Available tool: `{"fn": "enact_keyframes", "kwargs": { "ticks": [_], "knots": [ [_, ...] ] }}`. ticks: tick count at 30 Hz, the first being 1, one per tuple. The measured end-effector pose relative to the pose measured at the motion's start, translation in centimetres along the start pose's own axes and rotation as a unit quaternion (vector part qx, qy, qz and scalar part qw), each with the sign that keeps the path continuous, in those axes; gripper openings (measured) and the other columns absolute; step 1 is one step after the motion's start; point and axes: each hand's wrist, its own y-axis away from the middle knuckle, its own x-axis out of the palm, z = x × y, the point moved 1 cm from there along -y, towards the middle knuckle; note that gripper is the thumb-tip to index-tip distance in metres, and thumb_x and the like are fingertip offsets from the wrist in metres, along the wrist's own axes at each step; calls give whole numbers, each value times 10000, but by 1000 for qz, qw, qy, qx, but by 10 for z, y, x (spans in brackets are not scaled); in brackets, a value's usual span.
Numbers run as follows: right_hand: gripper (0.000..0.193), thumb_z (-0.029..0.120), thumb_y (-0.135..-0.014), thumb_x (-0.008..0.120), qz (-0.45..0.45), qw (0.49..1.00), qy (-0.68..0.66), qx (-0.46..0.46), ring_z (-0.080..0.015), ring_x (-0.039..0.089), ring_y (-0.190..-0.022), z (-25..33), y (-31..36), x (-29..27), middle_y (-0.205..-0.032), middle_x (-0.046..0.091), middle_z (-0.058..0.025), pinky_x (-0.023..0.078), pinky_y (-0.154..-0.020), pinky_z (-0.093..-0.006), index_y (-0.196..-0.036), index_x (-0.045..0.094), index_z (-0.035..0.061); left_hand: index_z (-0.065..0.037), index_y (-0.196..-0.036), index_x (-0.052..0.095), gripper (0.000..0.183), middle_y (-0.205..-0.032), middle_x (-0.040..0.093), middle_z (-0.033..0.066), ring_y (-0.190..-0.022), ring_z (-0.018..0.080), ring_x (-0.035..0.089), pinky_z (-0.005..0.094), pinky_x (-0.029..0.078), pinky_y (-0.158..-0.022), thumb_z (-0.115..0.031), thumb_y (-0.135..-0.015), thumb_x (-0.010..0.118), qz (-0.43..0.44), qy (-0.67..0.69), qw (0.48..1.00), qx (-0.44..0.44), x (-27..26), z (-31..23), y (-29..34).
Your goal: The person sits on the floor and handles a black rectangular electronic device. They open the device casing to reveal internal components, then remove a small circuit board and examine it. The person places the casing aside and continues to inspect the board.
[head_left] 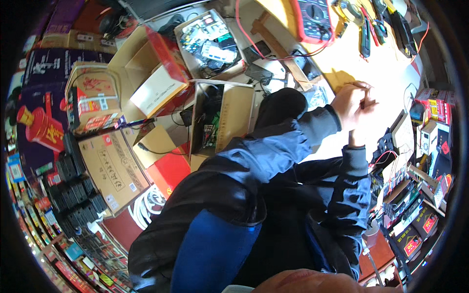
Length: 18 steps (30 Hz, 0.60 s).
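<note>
Nearest the head camera, at the lower edge, part of the person's bare chin (303,282), then a black jacket with a blue panel (215,249). At upper right, a pale tabletop (343,54), burnt white by glare, bearing a red-rimmed, dark-faced rectangular multimeter (313,20). Over that glare, a bare left hand (347,105), half curled, fingers bunched, overlapping a similarly half-closed bare right hand (364,119). Whether pinching anything small, cannot tell.
</note>
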Motion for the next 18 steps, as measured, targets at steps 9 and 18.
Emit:
{"fn": "enact_keyframes", "kwargs": {
  "ticks": [9, 18],
  "knots": [
    [537, 444, -1094, 411, 32, 978, -188, 85, -197, 686, -868, 0, -28, 13, -916, 721, -137, 523, -875, -321, -957, 678, -1, -33, -782, 548, 267, -701, 574, 141, -609, 280, 584, 389, 462, -579, -195, -935, 694, -53, -69, 989, -123, -9, -55, 116],
    [427, 367, -1089, 487, 61, 981, -159, 89, -158, 675, -880, 3, -8, -7, -938, 729, -103, 513, -863, -292, -1005, 692, 3, -33, -801, 541, 225, -767, 535, 69, -617, 201, 549, 324, 458, -568, -112, -892, 732, -48, -64, 996, -48, -19, -98, 161]
  ]
}}
